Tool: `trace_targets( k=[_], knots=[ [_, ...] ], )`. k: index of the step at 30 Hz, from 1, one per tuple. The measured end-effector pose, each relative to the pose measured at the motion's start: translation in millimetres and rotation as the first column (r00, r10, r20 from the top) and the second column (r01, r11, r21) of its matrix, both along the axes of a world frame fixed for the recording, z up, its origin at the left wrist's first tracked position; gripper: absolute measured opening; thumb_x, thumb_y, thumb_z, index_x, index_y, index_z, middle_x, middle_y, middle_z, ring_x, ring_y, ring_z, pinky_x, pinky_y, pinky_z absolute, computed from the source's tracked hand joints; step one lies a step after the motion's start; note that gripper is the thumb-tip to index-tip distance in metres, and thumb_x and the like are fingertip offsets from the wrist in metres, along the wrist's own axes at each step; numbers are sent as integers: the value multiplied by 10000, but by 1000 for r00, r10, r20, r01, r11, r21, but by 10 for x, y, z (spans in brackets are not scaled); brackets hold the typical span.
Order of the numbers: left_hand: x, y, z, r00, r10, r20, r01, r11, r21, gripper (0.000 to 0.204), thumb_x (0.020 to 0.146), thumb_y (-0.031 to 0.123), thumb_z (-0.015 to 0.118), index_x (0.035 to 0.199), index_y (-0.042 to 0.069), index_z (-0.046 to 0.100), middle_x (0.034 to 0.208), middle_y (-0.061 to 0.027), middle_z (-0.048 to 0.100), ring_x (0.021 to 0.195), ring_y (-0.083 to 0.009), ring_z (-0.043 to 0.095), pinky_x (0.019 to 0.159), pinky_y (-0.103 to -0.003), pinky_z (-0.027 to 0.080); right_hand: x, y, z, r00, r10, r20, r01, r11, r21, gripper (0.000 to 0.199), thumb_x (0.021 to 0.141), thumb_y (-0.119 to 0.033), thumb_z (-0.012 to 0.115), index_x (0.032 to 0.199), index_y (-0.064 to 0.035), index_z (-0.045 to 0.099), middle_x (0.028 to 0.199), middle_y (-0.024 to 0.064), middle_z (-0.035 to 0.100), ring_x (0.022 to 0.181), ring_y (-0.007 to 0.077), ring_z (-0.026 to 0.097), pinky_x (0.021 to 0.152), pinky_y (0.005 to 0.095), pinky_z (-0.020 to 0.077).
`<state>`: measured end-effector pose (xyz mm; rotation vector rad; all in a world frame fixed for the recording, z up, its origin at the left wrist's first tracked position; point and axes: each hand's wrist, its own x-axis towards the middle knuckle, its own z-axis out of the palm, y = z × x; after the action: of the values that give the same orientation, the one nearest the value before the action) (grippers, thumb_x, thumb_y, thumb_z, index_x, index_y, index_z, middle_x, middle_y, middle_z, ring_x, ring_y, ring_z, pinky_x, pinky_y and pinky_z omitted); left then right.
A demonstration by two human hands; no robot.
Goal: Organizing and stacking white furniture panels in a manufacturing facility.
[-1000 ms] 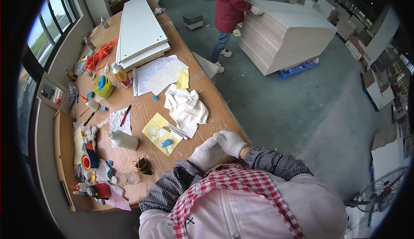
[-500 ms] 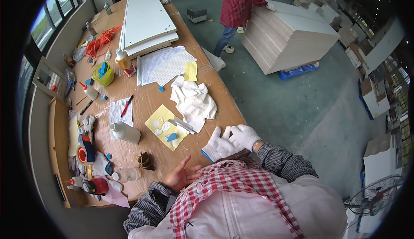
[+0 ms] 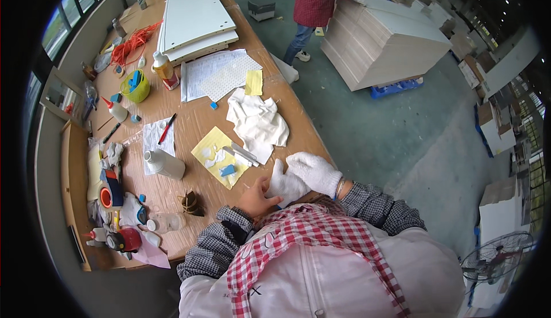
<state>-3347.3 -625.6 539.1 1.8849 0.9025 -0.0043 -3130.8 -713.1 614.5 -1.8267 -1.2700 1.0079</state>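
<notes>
My right hand (image 3: 314,174) wears a white knit glove and is closed on the edge of a second white work glove (image 3: 285,187). That loose glove hangs in front of my apron at the table's near edge, its fingers pointing up. My bare left hand (image 3: 256,199) is at the blue-trimmed cuff of the loose glove, thumb raised apart from the fingers. The cuff partly hides the fingertips. Just beyond the gloves lie a crumpled white cloth (image 3: 258,124) and a yellow sheet (image 3: 211,170) with a blue block (image 3: 228,170) on it.
A white bottle (image 3: 165,164), a dark brown cup-like thing (image 3: 191,203) and a clear jar (image 3: 166,223) stand to the left. White panels (image 3: 195,16) are stacked at the far end. Across the aisle, a person (image 3: 314,2) touches a board stack (image 3: 381,45). A fan (image 3: 497,256) stands lower right.
My left hand has moved up and right from my apron to the loose glove's cuff. Both hands are now close together, and the loose glove has turned more upright.
</notes>
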Motion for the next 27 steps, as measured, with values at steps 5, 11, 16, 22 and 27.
trace_targets(
  k=[5, 11, 16, 22, 27],
  knots=[
    [34, 50, -188, 999, -36, -8, 36, 999, -28, 454, 769, 288, 764, 1113, -3, 708, 1002, -250, 716, 945, -388, 693, 862, -423, 534, 23, -49, -158, 996, 48, -70, -52, 998, -46, 271, 1031, -217, 543, 1163, 0, 636, 1083, 118, 691, 1005, 210, 670, 864, 329, 532],
    [-368, 276, 58, 956, -80, -282, 143, 967, 211, 537, 733, 299, 769, 1208, 70, 667, 1056, -196, 689, 964, -363, 679, 823, -435, 542, 89, -115, -166, 785, -173, -595, 81, 981, -178, 331, 1045, -240, 526, 1251, 17, 555, 1119, 129, 665, 1014, 207, 671, 868, 316, 563],
    [-129, 63, 349, 938, 139, 319, -252, 903, 349, 652, 877, 407, 730, 1356, 25, 507, 1167, -202, 630, 1012, -359, 643, 847, -436, 536, -154, 37, -166, 462, -170, -870, -53, 975, -218, 388, 1088, -262, 394, 1306, 29, 531, 1216, 149, 621, 1073, 232, 639, 967, 375, 525],
    [109, -27, -5, 844, 303, 442, -112, 906, -409, 504, 981, 254, 662, 1341, -60, 501, 1172, -187, 670, 1062, -189, 632, 888, -328, 529, -402, 126, -194, 91, -47, -995, -174, 983, -62, 382, 1069, -271, 418, 1329, -11, 522, 1244, 144, 605, 1178, 277, 597, 1017, 430, 499],
    [27, -218, 94, 771, 365, 522, -154, 902, -403, 356, 984, 212, 652, 1209, -61, 616, 1137, -134, 707, 1042, -204, 660, 888, -338, 533, -363, 112, 1, 733, 621, -278, -530, 778, 338, 360, 1059, -269, 445, 1331, -50, 532, 1270, 114, 593, 1191, 250, 586, 1038, 395, 487]
  ],
)
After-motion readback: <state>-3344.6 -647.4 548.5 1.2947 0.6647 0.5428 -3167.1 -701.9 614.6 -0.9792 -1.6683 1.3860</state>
